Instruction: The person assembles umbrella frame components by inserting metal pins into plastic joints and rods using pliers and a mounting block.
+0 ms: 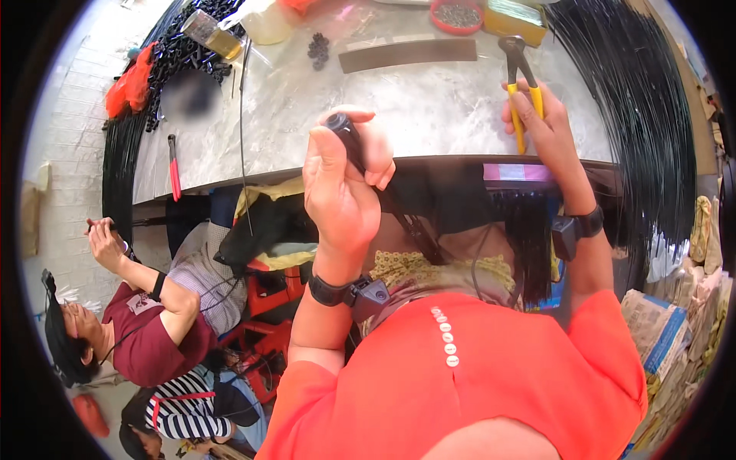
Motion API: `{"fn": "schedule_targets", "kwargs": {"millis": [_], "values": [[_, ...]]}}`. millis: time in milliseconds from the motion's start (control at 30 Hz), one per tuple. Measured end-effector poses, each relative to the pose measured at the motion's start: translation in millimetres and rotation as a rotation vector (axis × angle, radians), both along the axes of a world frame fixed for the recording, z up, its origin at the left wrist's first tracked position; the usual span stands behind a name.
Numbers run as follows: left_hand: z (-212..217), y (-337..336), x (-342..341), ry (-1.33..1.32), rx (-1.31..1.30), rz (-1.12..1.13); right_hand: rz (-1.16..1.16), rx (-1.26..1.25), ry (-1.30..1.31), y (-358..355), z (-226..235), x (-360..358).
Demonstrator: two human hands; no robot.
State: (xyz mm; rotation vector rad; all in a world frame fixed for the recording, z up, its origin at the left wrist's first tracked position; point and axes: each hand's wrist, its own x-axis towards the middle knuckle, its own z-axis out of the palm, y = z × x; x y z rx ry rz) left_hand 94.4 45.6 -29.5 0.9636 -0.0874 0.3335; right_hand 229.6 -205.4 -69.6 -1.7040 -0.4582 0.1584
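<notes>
The black wires [644, 107] are the biggest thing I see: a long bundle arcs along the right rim and another band runs down the left rim, too many strands to count, and I take them to be laid around the tabletop [429, 115] so the loose ends stay in reach. That pale marbled tabletop carries everything else. On it I count 1 long flat metal strip [408, 54] lying across the far side, 1 heap of black chain-like parts [180, 57] at the far left corner, 1 red dish [457, 15] of small dark pieces, 1 yellow box [515, 20] next to it, 1 small cluster of black rings [317, 47], and 1 red-handled tool [175, 169] near the left edge.

My left hand [341, 192] is raised in front of the tabletop edge, its grip closed around 1 short black rod [345, 138], the tip poking up past the thumb, so the end is probably held up for working on. My right hand [548, 126] has its grip closed on 1 pair of pliers [521, 84] with 2 yellow handles, nose pointing away over the tabletop, well apart from the rod.

Each of my 2 wrists wears 1 black band with a small device. To the lower left I see 2 other people, 1 in a maroon shirt with a raised hand [103, 241].
</notes>
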Motion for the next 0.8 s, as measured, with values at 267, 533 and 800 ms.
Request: {"fn": "schedule_targets", "kwargs": {"millis": [267,533,800], "values": [[-0.2,6.7,1.9,-0.008,0.056,0.080,0.223,-0.108,-0.162,26.7,38.7,-50.0],[9.0,12.9,-5.7,0.081,0.038,0.086,0.212,-0.325,-0.659,60.2,48.2,-64.0],[7.8,19.8,-11.3,0.066,0.012,0.091,0.202,-0.394,-0.773,69.4,48.4,-65.0]]}}
